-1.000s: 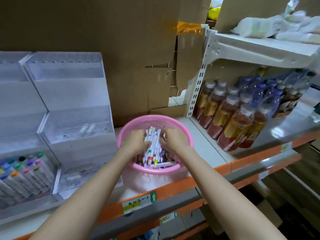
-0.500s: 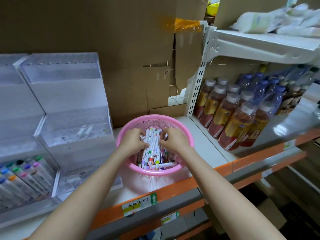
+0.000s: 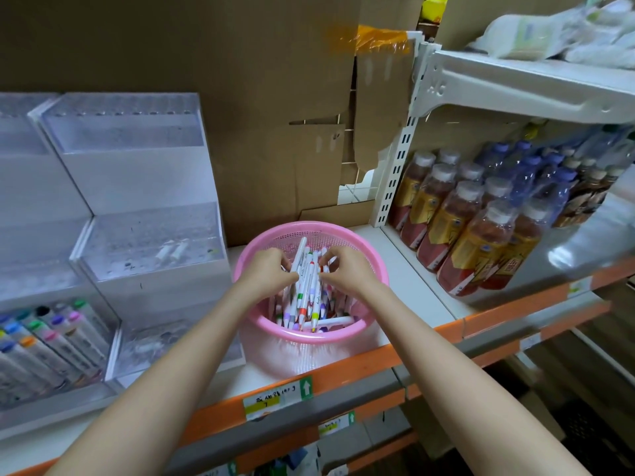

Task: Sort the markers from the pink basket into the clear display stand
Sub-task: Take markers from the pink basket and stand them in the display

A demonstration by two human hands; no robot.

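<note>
Basket (image 3: 309, 337): pink, round, mesh wall, upright on shelf, just R of stand (image 3: 137, 173). We see markers (image 3: 302, 297) inside: white barrels, coloured bands + tips, many. Bunch mid-basket roughly parallel, far ends tilted up, pinched betw L hand (image 3: 266, 273) & R hand (image 3: 347, 269). Rest loose at bottom, one lying crosswise by near rim. Stand: clear, stepped tiers, white fronts. Low L tier: row of capped markers (image 3: 51, 334), slanted. Mid tier: we make out two pale markers (image 3: 173, 250) lying flat.
</note>
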